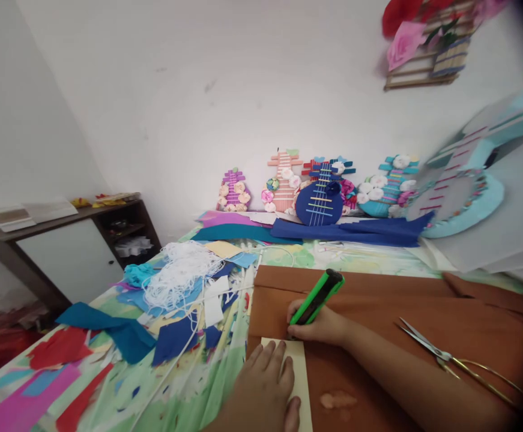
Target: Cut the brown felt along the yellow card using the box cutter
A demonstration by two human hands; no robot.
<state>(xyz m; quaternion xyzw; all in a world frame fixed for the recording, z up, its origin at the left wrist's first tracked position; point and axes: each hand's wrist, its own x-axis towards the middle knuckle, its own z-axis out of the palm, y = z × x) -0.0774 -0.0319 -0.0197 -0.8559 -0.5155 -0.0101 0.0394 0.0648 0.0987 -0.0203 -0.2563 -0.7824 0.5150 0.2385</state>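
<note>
My right hand [317, 324] is closed round a green utility knife [317, 297], its tip down at the far edge of a cream card strip [298, 372]. That strip lies on a brown sheet [378, 300]. My left hand [263, 384] lies flat with fingers stretched out, pressing on the strip's near part. Both hands are at the bottom middle of the head view.
Scissors [441, 354] lie on the brown sheet to the right. A heap of white string [180, 273] and blue and red paper scraps [126, 336] cover the left of the table. Paper guitar models [322, 192] stand along the wall. A dark shelf [63, 222] stands at left.
</note>
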